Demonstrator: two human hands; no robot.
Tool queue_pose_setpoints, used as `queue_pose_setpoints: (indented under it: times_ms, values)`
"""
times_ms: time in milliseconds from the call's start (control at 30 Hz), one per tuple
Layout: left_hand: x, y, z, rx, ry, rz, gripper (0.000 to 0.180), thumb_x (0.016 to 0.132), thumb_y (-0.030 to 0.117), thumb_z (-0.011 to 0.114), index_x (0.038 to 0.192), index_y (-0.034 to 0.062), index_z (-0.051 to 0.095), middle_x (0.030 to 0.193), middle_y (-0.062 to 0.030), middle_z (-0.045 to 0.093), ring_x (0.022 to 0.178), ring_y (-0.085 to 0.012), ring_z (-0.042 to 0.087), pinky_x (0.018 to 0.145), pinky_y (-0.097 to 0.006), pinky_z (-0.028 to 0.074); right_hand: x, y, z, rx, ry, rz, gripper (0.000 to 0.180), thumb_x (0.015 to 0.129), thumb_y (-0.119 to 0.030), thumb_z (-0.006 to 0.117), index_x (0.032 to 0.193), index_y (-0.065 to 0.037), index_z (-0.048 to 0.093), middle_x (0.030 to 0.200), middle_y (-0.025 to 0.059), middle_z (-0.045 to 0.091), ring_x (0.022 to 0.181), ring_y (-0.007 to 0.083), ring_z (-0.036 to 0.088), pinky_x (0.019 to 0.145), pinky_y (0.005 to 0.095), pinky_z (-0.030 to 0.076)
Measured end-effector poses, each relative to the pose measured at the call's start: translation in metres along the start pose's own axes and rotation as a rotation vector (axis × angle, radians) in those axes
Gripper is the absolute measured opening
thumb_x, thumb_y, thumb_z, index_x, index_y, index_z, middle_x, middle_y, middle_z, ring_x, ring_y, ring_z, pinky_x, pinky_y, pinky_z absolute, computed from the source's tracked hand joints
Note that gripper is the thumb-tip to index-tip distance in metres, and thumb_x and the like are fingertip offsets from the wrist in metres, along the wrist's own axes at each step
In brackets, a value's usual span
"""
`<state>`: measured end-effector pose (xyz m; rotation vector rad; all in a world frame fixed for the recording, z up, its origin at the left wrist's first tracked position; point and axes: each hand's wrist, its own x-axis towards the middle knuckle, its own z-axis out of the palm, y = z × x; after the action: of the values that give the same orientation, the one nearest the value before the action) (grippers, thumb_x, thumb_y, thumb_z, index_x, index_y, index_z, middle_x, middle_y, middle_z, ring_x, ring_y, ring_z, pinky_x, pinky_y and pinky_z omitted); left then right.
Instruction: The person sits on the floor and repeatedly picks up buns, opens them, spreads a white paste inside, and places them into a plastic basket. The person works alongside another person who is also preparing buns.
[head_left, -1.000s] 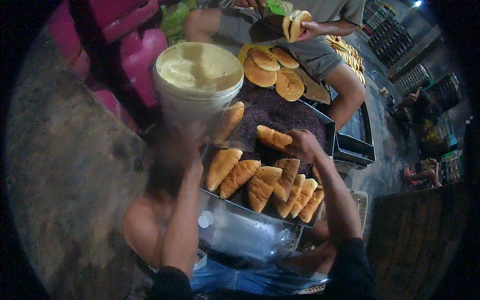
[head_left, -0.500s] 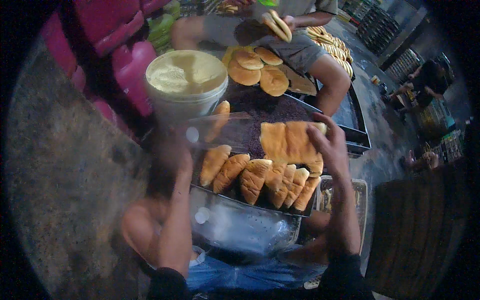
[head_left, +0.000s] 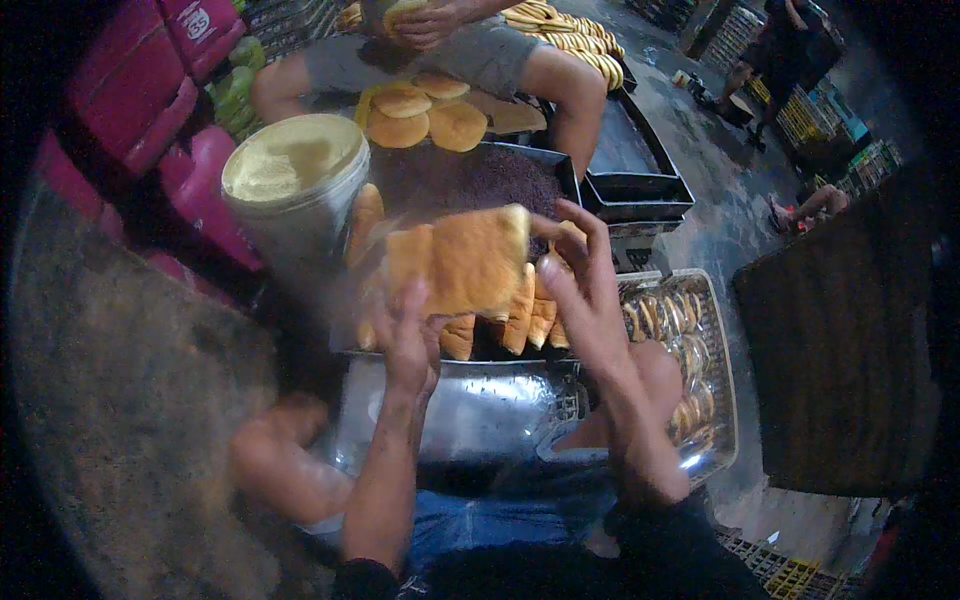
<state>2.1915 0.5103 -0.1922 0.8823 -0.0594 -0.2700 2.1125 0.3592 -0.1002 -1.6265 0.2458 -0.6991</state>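
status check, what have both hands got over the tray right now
Left hand and right hand both on opened golden bread bun. Held above dark metal tray of buns. Pale cream bucket close left.

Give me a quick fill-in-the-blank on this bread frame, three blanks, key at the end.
1. Both the left hand and the right hand hold a split-open ____ over the tray.
2. The tub of pale spread stands to the person's ____ of the held piece.
3. The wire basket on the person's right is filled with ____.

Missing words: bread roll; left; bread rolls
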Motion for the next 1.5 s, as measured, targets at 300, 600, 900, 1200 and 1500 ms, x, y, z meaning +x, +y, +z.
queue_pose_setpoints:
  times_ms: [300, 600, 900, 1200, 1500]
  values:
    - [-0.011, -0.008, 0.030, -0.406, 0.041, -0.363, 0.053, 0.100, 0.042, 0.056, 0.141, 0.0098, 0.048, 0.145, -0.0128, 0.050, 0.129, -0.0256, 0.052, 0.102, -0.038, 0.050, -0.020, -0.030, -0.032, -0.834, 0.042, -0.627, 0.040, 0.077, -0.021, 0.081, 0.109, -0.008, 0.061, 0.136, 0.0178, 0.049, 0.136, 0.0459, 0.036, 0.111, 0.0553, 0.032]
    - [-0.033, -0.067, 0.088, 0.522, -0.664, -0.234, 0.056, 0.105, 0.035, 0.049, 0.149, 0.0024, 0.037, 0.132, -0.0195, 0.054, 0.122, -0.0256, 0.055, 0.104, -0.038, 0.044, -0.037, 0.008, -0.203, -0.970, 0.038, 0.367, 0.071, 0.083, -0.032, 0.068, 0.142, -0.005, 0.039, 0.120, 0.0273, 0.063, 0.107, 0.0413, 0.065, 0.098, 0.0473, 0.048]
    - [-0.029, 0.001, -0.113, 1.528, -0.837, -0.600, 0.038, 0.087, 0.031, 0.076, 0.076, -0.0042, 0.069, 0.062, -0.0071, 0.063, 0.053, -0.0141, 0.058, 0.048, -0.030, 0.044, -0.338, 0.089, -0.360, -1.252, 0.600, 1.266, 0.097, 0.077, -0.051, 0.071, 0.146, 0.002, 0.029, 0.107, 0.0288, 0.068, 0.099, 0.0440, 0.068, 0.085, 0.0529, 0.053]
    - [-0.026, -0.003, -0.129, 1.519, -0.779, -0.880, 0.035, 0.089, 0.030, 0.073, 0.083, -0.0035, 0.070, 0.069, -0.0083, 0.067, 0.056, -0.0168, 0.063, 0.050, -0.032, 0.048, -0.138, 0.053, -0.338, -1.127, 0.643, 0.525, 0.073, 0.095, -0.057, 0.053, 0.143, -0.004, 0.040, 0.115, 0.0264, 0.067, 0.106, 0.0422, 0.065, 0.092, 0.0489, 0.049]
    - [-0.029, -0.012, -0.103, 1.611, -0.970, -0.733, 0.029, 0.088, 0.031, 0.074, 0.076, 0.0057, 0.071, 0.064, -0.0051, 0.067, 0.058, -0.0168, 0.065, 0.057, -0.037, 0.051, 0.021, -0.018, -0.121, -0.902, -0.221, -0.245, 0.055, 0.092, -0.047, 0.065, 0.124, -0.004, 0.055, 0.096, 0.0219, 0.071, 0.091, 0.0392, 0.069, 0.079, 0.0462, 0.054]
